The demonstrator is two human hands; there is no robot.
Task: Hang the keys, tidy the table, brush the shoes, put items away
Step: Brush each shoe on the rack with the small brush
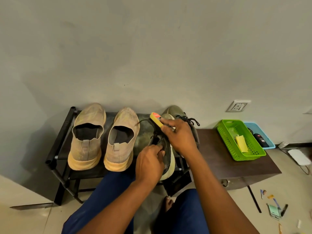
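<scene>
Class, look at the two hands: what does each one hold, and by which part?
The left hand grips the dark shoe at its heel collar. The right hand holds the yellow brush by its near end, over the shoe.

I note knit cloth tan shoes on a matt black metal rack. Green basket: perforated glossy plastic.

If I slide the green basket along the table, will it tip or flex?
The green basket looks like thin perforated plastic, so probably light and slightly flexible. It sits flat and low on the dark table, so tipping seems unlikely. The yellow papers inside may shift.
</scene>
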